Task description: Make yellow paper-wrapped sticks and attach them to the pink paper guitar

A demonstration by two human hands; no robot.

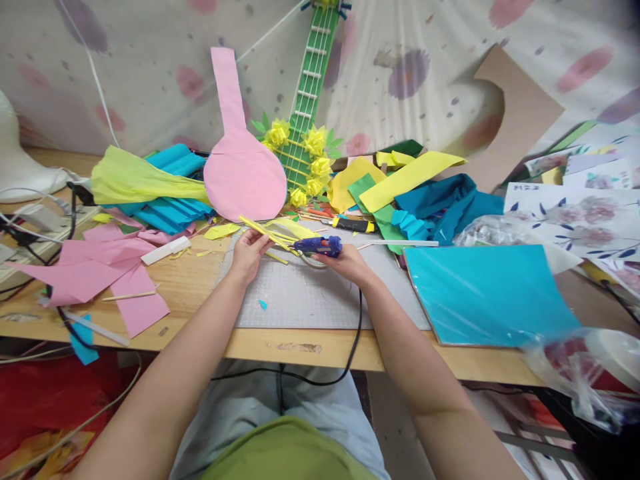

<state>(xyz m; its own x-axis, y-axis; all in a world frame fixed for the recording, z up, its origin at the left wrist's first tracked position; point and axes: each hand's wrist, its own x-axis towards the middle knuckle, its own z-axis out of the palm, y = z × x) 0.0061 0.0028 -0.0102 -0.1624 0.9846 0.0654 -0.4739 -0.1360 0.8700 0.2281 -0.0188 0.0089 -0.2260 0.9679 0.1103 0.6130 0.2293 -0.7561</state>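
My left hand point(251, 252) pinches a thin yellow paper strip point(254, 225) above the grey cutting mat point(290, 303). In my right hand point(347, 261) is a blue hot glue gun point(320, 246), its nozzle pointing left at the strip, close to my left fingers. Whether the nozzle touches the paper I cannot tell. More yellow strips lie on the mat just behind and under the gun. Behind my left hand a pink paper guitar shape point(245, 177) leans upright, beside a green paper guitar neck point(307, 93) with yellow paper flowers.
Pink paper scraps point(95, 267) and a power strip point(45, 247) lie left. A yellow-black utility knife point(354, 225) rests behind the gun. Right are a blue sheet pack point(490, 293) and crumpled blue paper point(450, 207). The gun's black cord point(356, 347) hangs over the table edge.
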